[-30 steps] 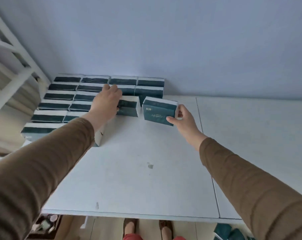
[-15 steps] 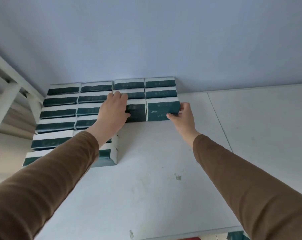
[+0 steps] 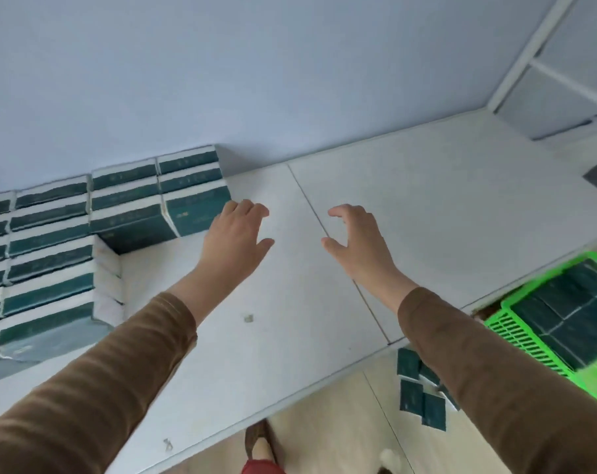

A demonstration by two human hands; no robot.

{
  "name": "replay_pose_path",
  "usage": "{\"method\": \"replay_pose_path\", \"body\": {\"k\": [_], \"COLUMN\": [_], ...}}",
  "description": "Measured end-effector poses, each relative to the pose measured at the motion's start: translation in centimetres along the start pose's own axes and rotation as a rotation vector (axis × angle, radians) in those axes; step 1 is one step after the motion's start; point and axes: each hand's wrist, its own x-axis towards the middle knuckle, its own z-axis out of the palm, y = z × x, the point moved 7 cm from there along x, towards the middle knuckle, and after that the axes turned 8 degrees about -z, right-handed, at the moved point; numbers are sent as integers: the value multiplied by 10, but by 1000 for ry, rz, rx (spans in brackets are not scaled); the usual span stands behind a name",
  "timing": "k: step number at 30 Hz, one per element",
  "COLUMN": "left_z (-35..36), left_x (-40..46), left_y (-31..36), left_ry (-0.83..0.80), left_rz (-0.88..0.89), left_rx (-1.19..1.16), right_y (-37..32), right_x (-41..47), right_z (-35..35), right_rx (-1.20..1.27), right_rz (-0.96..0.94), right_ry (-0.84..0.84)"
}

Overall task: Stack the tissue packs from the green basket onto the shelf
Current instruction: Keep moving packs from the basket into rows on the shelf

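Basket [image 3: 509, 331] green, tissue packs [image 3: 570, 313] inside; both hands' fingers [image 3: 350, 213] loosely spread, holding nothing.

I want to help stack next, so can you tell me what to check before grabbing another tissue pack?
1. Left hand free: ok, fingers relaxed, holding nothing.
2. Right hand free: ok, loosely curled, holding nothing.
3. Packs left in the green basket: ok, dark packs show inside it at the right.
4. Room on the shelf: ok, bare white surface right of the stacked tissue packs.
5. Stack sitting neatly: ok for the last pack, which lines up with its row; the near left end is blurred, cannot tell.
6. Floor under the feet: not ok, loose packs lie there.
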Motion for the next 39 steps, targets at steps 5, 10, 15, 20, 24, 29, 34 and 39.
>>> {"method": "replay_pose_path", "body": {"k": [5,10,15,20,24,29,34,39], "left_z": [49,107,157,221,281,353,442,542], "left_x": [-32,-74,-101,-97,-82,-61,-34,-1], "left_y": [152,300,414,496,556,628,683,714], "left_ry": [-47,-99,-164,-285,-381,-500,-632,-701], "left_rz": [146,245,312,351,394,448,397,314], "left_rx": [-59,-98,-130,-132,-130,-81,-15,81], "right_y": [91,197,292,384,459,551,653,746], "right_x": [-100,-201,-268,-303,-324,-350,-369,-382], "right_z": [-91,-167,-222,-244,-250,-254,-237,-198], "right_rx": [-108,-147,-143,-98,-62,99,482,734], "right_rz": [56,144,269,401,534,743,1019,1302], "right_ry": [26,20,-7,-14,-44,-39,13,95]}}
